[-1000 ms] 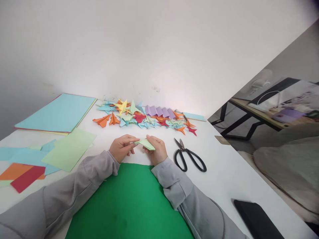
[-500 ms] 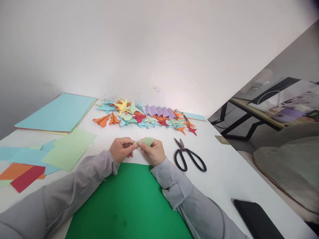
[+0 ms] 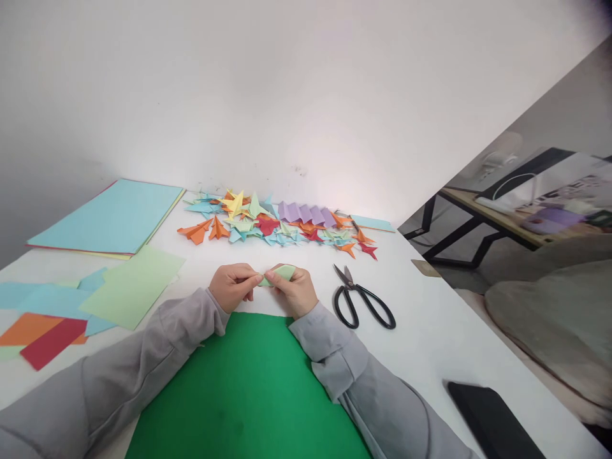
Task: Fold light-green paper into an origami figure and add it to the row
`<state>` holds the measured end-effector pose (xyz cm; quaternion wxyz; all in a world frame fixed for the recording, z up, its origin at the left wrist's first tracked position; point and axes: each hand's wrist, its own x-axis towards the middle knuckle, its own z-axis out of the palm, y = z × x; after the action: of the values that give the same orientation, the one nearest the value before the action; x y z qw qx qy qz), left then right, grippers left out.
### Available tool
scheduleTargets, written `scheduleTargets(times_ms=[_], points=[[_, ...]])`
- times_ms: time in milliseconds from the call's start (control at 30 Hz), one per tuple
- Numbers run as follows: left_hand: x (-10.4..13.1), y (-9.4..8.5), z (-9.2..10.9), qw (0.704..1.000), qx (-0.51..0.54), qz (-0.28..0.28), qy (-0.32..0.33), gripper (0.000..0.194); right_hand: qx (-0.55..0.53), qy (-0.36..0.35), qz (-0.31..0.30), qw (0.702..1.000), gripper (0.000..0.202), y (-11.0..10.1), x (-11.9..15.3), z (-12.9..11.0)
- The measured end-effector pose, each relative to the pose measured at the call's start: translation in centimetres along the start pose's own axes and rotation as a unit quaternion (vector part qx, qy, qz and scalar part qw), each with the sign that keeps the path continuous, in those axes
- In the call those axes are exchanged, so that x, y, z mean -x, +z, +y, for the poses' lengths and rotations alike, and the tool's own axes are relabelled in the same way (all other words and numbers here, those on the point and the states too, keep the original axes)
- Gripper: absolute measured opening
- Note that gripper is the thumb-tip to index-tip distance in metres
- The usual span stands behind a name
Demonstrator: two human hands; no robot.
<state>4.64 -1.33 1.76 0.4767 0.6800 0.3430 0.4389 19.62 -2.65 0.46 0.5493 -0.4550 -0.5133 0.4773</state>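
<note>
Between my two hands is a small folded piece of light green paper [image 3: 285,272], held just above the table's white top. My left hand [image 3: 235,285] pinches its left end with thumb and forefinger. My right hand [image 3: 297,291] grips the wider right part, thumb on the near face. The hands are close together, and the fingers hide much of the paper. A large green sheet [image 3: 248,389] lies under my forearms. Scissors [image 3: 356,293] with black handles rest to the right of my right hand, blades slightly apart.
Folded paper shapes, among them orange paper planes [image 3: 196,231] and a pleated purple strip [image 3: 306,215], line the wall. Left are a stack of large sheets [image 3: 109,213], a light green sheet [image 3: 136,287] and a red strip [image 3: 55,344]. A black flat object [image 3: 495,421] lies front right.
My fingers have shifted slightly on the light green paper, and its middle shows more between the thumbs. Both hands stay in nearly the same place.
</note>
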Motion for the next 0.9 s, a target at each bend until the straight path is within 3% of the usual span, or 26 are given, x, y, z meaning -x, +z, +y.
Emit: scheduleTargets(times_ms=[567, 767, 900], points=[[0.11, 0.02, 0.15, 1.0, -0.016, -0.006, 0.008, 0.024, -0.114, 0.064, 0.046, 0.99, 0.034, 0.19, -0.12, -0.05], [0.07, 0.05, 0.27, 1.0, -0.015, -0.009, 0.004, 0.027, -0.116, 0.059, 0.039, 0.991, 0.039, 0.17, -0.09, -0.05], [0.07, -0.01, 0.25, 1.0, 0.001, -0.002, -0.001, 0.024, -0.049, 0.033, 0.022, 0.998, 0.026, 0.09, -0.01, -0.08]])
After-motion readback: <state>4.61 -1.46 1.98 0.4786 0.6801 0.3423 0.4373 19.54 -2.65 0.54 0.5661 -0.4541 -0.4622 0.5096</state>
